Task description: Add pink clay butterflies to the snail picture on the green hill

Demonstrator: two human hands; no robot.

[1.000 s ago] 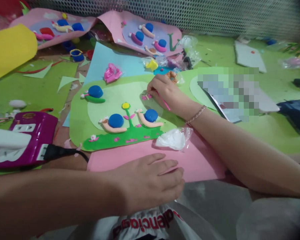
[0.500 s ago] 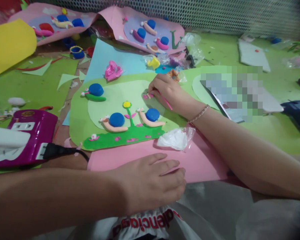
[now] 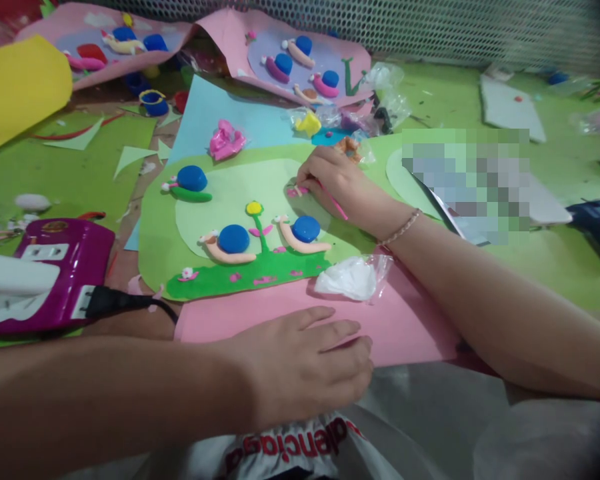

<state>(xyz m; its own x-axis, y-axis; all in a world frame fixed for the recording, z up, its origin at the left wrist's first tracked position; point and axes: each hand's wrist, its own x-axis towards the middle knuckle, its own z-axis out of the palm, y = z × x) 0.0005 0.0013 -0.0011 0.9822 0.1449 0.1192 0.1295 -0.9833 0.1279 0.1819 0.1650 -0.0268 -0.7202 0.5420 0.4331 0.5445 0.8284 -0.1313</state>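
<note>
My right hand (image 3: 335, 177) is pinched round a thin pink stick (image 3: 336, 203), whose end sticks out below the palm. Its fingertips rest at a small pink clay shape (image 3: 296, 191) on the green paper picture (image 3: 155, 220). Blue-shelled clay snails (image 3: 234, 239) sit on this sheet, along with a yellow clay flower (image 3: 254, 208) and a strip of green clay grass (image 3: 215, 283) dotted with pink. Palm down with fingers spread, my left hand (image 3: 310, 363) lies over the pink paper (image 3: 405, 327) at the near edge, holding nothing.
Beside the pink paper lies white clay in a plastic bag (image 3: 350, 279). A purple power strip (image 3: 90, 247) with a black plug (image 3: 113, 301) stands at left. Behind are pink clay (image 3: 226, 140), yellow clay (image 3: 307, 124) and finished snail pictures (image 3: 260, 53). Yellow paper (image 3: 25, 93) rises far left.
Both hands hold nearly the same pose and place. The view has shifted very slightly; nothing has been picked up or let go.
</note>
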